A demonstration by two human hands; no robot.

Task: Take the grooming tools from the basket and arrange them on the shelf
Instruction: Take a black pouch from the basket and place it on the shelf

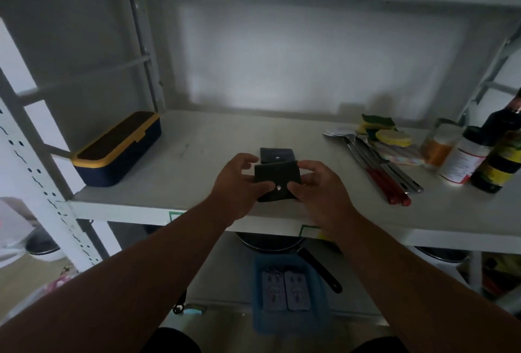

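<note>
A small dark pouch (277,180) with a metal snap is held just above the front of the white shelf (180,183). My left hand (238,183) grips its left side and my right hand (315,186) grips its right side. Right behind it a second dark pouch (277,155) with a snap lies flat on the shelf. Below, on the lower level, a blue basket (262,321) holds two grey packaged items (284,290) side by side.
A navy box with a yellow-rimmed lid (118,149) stands at the shelf's left. On the right lie spoons and red-handled utensils (377,166), sponges (380,129), a white jar (465,158) and dark bottles (499,160). A black pan (282,242) sits under the shelf.
</note>
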